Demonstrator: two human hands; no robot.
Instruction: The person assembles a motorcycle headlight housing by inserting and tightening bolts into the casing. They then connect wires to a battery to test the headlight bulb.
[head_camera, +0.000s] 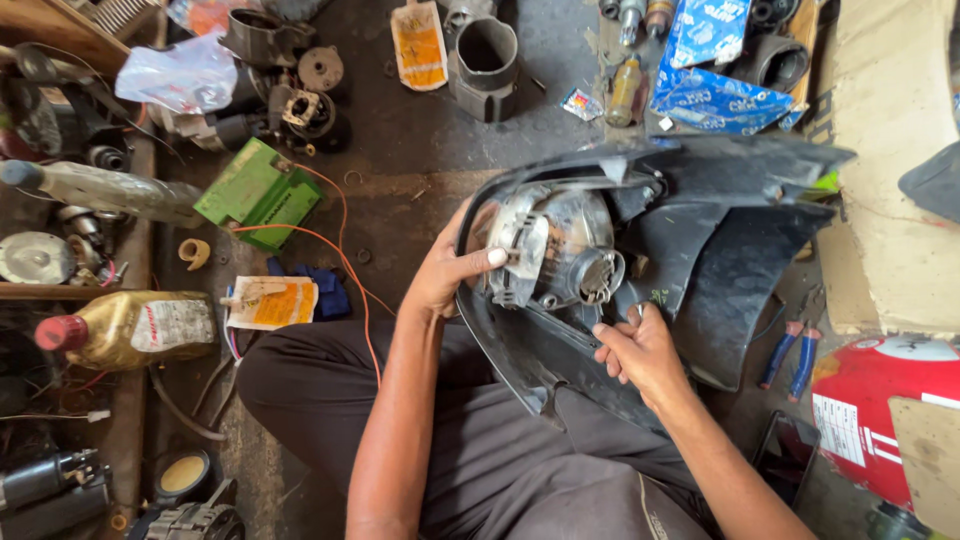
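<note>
Dark trousers (480, 450) of a seated person fill the near centre, with a black motorcycle headlight cowl (720, 260) resting above the lap. Left hand (445, 275) clasps the cowl's left rim, thumb pressed against the silvery headlight housing (555, 245) inside it. Right hand (640, 350) pinches the cowl's near edge, fingers curled closed on the plastic. Blue-handled pliers (790, 350) lie on the floor just right of the cowl. At left sit a green box (260, 195) trailing orange wire (350, 270) and a yellow oil bottle (130, 328) with a red cap. Blue cartons (710, 70) lie at far right.
</note>
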